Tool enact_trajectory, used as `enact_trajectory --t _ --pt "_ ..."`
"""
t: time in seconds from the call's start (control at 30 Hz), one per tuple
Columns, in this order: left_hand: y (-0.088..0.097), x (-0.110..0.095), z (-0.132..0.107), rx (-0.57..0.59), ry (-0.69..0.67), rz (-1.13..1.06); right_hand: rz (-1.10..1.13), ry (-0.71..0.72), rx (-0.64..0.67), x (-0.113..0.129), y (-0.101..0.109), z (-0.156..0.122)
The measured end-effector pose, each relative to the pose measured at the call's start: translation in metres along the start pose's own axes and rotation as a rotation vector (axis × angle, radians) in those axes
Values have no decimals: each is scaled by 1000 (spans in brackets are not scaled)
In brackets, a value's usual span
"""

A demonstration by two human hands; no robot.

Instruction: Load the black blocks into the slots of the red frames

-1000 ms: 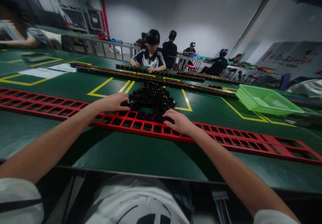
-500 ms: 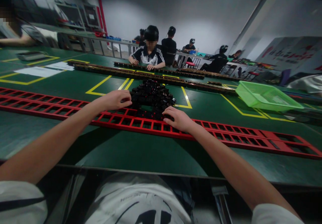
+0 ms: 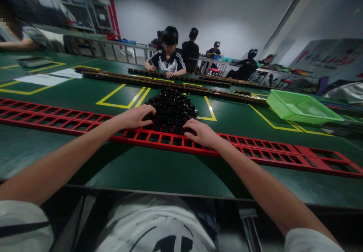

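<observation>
A heap of small black parts (image 3: 172, 106) lies on the green table in front of me. A long red slotted rack (image 3: 161, 138) runs along its near side, and a row of black pieces with small red spots sits at the rack's far edge. At the left end of that row is my left hand (image 3: 138, 116), fingers stretched forward and thumb apart, by the parts. My right hand (image 3: 200, 132) rests over the rack at the row's right end, fingers bent and thumb apart, fingertips against the black pieces. Nothing held shows in either hand.
A green plastic basket (image 3: 304, 108) stands at the right. Long dark rails (image 3: 141, 81) cross the table behind the heap, near white papers (image 3: 42, 79) and a metal tray (image 3: 33, 61). A co-worker (image 3: 167, 55) sits opposite; another person is at far left.
My left hand has moved slightly right and down, and its fingers have spread from a curled pose towards the row's left end. My right hand has stayed nearly in place.
</observation>
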State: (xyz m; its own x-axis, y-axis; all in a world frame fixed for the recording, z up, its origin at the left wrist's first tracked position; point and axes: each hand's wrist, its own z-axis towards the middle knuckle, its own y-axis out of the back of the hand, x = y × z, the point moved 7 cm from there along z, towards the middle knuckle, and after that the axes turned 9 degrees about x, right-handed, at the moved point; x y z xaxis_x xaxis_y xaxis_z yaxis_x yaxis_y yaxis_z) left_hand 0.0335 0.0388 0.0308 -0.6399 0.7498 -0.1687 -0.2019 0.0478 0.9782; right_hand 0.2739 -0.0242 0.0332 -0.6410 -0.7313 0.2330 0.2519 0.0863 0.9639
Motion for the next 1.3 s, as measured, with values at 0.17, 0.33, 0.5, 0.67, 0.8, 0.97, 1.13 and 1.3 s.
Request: enact_trajectory --t 0.17,0.33,0.5,0.67,0.8,0.97,1.13,1.3 --pt "-3 -10 2 6 -72 18 -5 10 -4 0 0 0" --pt "-4 -14 3 -6 -121 25 13 3 -8 0 0 0" --pt "-12 -21 5 62 -123 76 8 -2 -7 0 0 0" --pt "-12 -12 7 34 -60 97 5 1 -3 1 1 0" --pt "-11 2 10 2 -22 63 18 -3 -3 1 1 1" --pt "-14 6 17 -13 -20 26 14 -1 -11 0 0 1" --pt "-1 -6 10 -116 -47 46 4 2 -7 -1 0 0" --pt "25 -4 -9 -143 24 95 19 -3 0 0 0 0"
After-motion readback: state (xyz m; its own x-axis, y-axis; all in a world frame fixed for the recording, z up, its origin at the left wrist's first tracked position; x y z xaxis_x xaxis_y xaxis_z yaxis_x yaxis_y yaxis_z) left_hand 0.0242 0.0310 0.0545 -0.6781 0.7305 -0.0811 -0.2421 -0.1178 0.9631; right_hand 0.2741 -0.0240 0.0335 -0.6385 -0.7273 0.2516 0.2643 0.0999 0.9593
